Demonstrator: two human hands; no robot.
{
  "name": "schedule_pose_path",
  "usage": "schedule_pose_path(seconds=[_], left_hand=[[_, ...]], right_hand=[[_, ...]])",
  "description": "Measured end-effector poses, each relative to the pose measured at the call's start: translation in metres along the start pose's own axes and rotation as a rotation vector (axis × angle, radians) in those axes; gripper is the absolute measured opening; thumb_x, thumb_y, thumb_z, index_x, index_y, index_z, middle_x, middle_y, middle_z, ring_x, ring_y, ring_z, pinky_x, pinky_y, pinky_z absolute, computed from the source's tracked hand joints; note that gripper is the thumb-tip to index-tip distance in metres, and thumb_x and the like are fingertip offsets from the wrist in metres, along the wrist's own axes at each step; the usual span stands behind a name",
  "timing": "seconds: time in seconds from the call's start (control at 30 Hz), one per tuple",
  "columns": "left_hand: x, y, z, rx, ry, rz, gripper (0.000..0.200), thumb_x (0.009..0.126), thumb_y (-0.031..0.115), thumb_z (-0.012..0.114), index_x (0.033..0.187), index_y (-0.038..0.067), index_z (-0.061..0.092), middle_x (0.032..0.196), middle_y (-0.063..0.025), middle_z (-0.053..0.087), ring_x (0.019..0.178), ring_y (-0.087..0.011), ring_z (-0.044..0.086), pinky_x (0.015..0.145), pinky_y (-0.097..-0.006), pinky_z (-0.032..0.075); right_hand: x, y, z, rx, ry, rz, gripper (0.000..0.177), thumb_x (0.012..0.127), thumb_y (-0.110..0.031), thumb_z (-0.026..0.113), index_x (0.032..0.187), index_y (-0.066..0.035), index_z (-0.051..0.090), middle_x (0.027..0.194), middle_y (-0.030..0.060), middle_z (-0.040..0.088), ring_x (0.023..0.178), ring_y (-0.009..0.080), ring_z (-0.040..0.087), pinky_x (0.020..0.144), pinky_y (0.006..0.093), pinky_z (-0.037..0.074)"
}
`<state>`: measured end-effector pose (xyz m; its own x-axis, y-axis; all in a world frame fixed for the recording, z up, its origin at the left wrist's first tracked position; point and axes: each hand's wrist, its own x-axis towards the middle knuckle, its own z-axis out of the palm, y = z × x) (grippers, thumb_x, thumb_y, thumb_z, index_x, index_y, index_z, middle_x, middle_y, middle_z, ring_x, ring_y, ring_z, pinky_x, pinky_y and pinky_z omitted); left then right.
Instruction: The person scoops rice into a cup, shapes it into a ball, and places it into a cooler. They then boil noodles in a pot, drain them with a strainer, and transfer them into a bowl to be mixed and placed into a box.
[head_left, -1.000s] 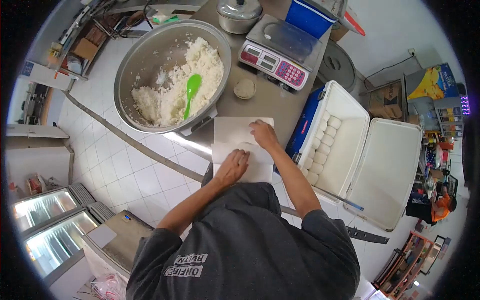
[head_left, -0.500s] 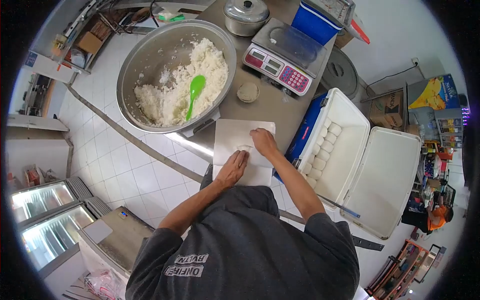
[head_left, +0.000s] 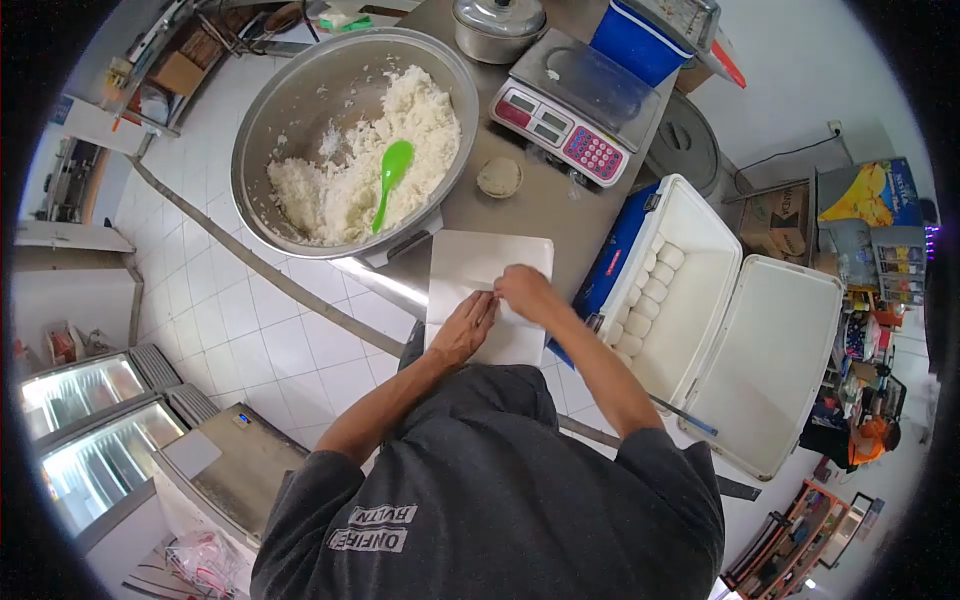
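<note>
White paper (head_left: 460,258) lies over the front edge of the steel table, in front of my body. My left hand (head_left: 464,328) rests on it with its fingers bent and held together. Right against those fingertips, my right hand (head_left: 527,293) is closed in a pinch. Whatever sits between the two hands is hidden by the fingers. Just beyond the paper stands a small round bowl (head_left: 499,178) with something whitish in it. A large metal basin (head_left: 255,205) of cooked rice (head_left: 425,125) is to the left, with a green rice paddle (head_left: 391,180) lying on the rice.
A digital scale (head_left: 570,135) and a lidded pot (head_left: 498,40) stand farther back on the table (head_left: 455,212). To the right, an open cooler (head_left: 690,335) holds several white wrapped bundles (head_left: 650,290). A person (head_left: 868,442) in orange is at the far right.
My right hand has moved down and left to meet my left fingertips. A small white shape that showed by my left fingers is now covered. The view has shifted slightly.
</note>
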<state>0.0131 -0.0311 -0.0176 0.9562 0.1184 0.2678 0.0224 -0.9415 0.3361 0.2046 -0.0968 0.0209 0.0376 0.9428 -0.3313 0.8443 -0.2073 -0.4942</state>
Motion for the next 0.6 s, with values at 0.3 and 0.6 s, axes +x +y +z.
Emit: schedule_pose_path(seconds=[0.3,0.6], left_hand=[[-0.006,-0.006,0.004,-0.188,-0.119,-0.056,0.046,0.081,0.011,0.061,0.122,-0.008,0.054,0.11,-0.0168,0.058,0.107,-0.0315,0.054,0.094,-0.0364,0.047],[0.018,0.007,-0.061,-0.11,-0.019,0.187,0.048,0.075,0.004,0.064,0.121,-0.002,0.051,0.118,-0.0197,0.054,0.113,-0.039,0.053,0.094,-0.0456,0.047]], right_hand=[[-0.051,-0.039,0.057,-0.241,0.478,-0.022,0.032,0.079,-0.008,0.058,0.107,0.008,0.06,0.1,0.0139,0.057,0.098,0.0276,0.056,0.079,0.0343,0.054],[-0.056,-0.049,0.074,-0.266,0.623,0.066,0.031,0.085,-0.01,0.059,0.111,0.007,0.055,0.107,0.016,0.053,0.1,0.0306,0.055,0.085,0.0402,0.049]])
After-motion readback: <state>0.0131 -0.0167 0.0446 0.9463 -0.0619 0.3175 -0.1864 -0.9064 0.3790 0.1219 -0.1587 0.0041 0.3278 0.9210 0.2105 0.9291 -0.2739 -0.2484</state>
